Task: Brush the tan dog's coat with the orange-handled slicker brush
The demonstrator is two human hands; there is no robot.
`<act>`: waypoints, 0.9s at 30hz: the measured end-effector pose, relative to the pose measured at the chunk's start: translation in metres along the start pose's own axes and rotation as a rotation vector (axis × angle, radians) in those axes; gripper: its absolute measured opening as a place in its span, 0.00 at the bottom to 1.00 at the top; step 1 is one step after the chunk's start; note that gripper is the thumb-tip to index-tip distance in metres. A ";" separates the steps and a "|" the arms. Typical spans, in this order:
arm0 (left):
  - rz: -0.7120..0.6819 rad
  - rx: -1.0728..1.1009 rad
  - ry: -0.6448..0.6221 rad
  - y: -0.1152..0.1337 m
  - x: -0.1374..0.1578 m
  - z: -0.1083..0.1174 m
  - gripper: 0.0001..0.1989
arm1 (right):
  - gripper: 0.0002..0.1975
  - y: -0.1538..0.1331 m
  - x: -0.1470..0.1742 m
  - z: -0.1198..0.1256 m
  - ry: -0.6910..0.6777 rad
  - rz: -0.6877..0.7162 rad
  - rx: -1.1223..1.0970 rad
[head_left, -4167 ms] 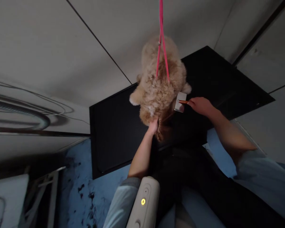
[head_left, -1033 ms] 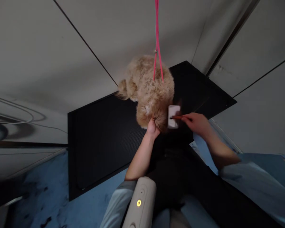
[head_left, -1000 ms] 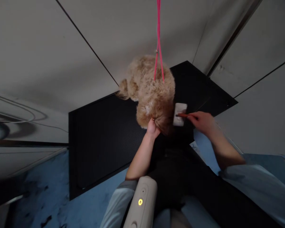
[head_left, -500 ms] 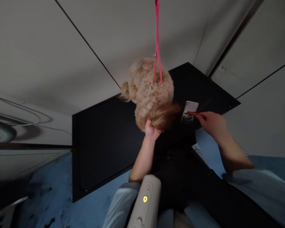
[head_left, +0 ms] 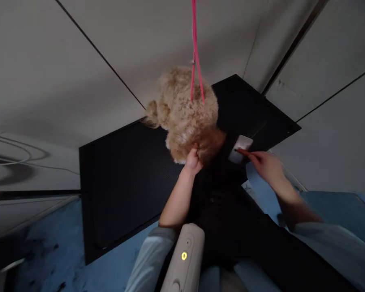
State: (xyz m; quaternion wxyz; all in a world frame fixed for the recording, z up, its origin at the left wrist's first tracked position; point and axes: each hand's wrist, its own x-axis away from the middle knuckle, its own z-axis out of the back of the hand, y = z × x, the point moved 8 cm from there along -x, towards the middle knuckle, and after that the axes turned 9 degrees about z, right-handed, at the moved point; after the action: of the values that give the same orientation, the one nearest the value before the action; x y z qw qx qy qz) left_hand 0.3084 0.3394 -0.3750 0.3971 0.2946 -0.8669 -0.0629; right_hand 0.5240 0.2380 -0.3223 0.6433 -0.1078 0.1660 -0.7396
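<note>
A fluffy tan dog [head_left: 188, 97], seen from above, is on a black ribbed table [head_left: 124, 182]. Two strands of a pink grooming loop [head_left: 195, 44] run down to its back. My left hand [head_left: 194, 161] is closed on the dog's fur at its near side; whether a leg is inside the grip is hidden. Darker brown fur beside that hand is blurred. In my right hand [head_left: 269, 167] is the reddish handle of a slicker brush [head_left: 242, 144]. Its pale, flat head is just right of the dog, apart from the fur.
Pale wall panels [head_left: 109, 32] with dark seams stand behind the table. Cables [head_left: 15, 152] hang at the left. The floor [head_left: 54, 243] is blue with dark specks. A light-coloured device [head_left: 185, 251] with a yellow-lit button is close below the camera.
The view has shifted slightly, so the dog and table appear further left and up. The brush has come a little nearer to me and tilted. My left hand keeps its hold.
</note>
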 end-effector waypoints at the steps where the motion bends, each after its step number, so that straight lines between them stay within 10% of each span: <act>1: 0.022 -0.024 0.024 -0.005 -0.003 -0.001 0.21 | 0.17 -0.015 -0.002 -0.001 0.002 0.078 -0.074; 5: -0.018 -0.051 0.096 -0.010 -0.007 0.005 0.15 | 0.14 -0.046 -0.020 -0.016 -0.064 0.240 -0.191; 11: -0.160 -0.068 -0.029 -0.014 -0.020 0.006 0.11 | 0.17 0.006 -0.026 0.010 0.045 -0.038 0.050; 17: -0.121 -0.006 0.068 -0.024 -0.029 0.011 0.12 | 0.15 -0.036 -0.031 -0.012 -0.096 0.193 -0.118; 22: -0.253 0.132 0.063 -0.017 -0.028 0.010 0.13 | 0.18 0.032 -0.029 0.012 -0.040 -0.190 0.189; 27: -0.216 0.073 0.093 -0.028 -0.033 0.005 0.12 | 0.15 -0.019 -0.032 -0.001 -0.062 0.143 -0.089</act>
State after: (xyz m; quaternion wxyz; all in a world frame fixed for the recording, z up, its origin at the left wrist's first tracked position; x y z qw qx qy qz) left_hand 0.3346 0.3342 -0.4101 0.4166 0.4030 -0.8127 -0.0599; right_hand 0.5106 0.2719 -0.3140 0.6939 -0.1472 0.1860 -0.6799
